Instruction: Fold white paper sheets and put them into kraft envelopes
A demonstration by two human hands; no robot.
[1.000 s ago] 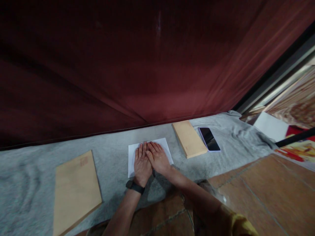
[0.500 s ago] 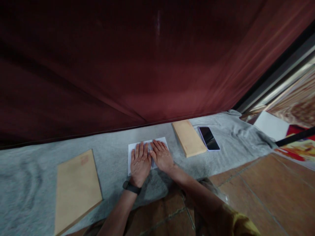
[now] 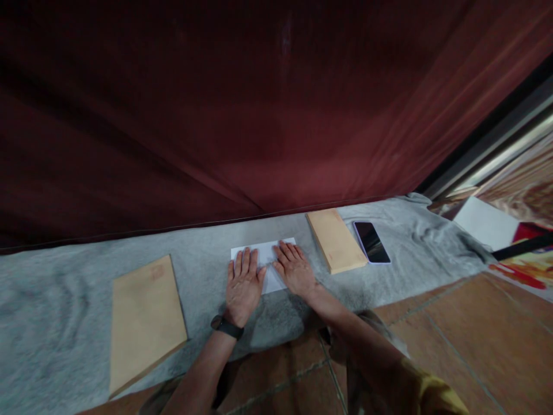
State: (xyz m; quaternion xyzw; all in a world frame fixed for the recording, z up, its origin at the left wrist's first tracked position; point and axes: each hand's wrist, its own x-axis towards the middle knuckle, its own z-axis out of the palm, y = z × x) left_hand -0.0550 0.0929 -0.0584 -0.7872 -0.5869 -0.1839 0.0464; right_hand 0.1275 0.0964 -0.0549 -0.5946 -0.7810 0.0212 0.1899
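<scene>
A white sheet of paper (image 3: 268, 275) lies flat on the grey cloth (image 3: 203, 271), with a faint crease or print I cannot make out at its middle. My left hand (image 3: 244, 288) rests palm down on the sheet's left part, fingers stretched out. On the right part lies my right hand (image 3: 295, 270), also palm down, its fingers extended and slightly spread. Bare paper shows between the two hands. Neither hand grips anything. A dark band (image 3: 227, 327) circles my left wrist.
To the left lies a large stack of brown envelopes (image 3: 147, 323) with a red mark. A narrower brown stack (image 3: 336, 239) sits right of the paper, beside a phone (image 3: 371, 242). A dark red curtain (image 3: 268, 127) hangs behind; tiled floor (image 3: 475, 334) shows in front.
My hands have slid apart, left hand to the left and right hand to the right, uncovering the middle of the paper. The whole view has shifted slightly.
</scene>
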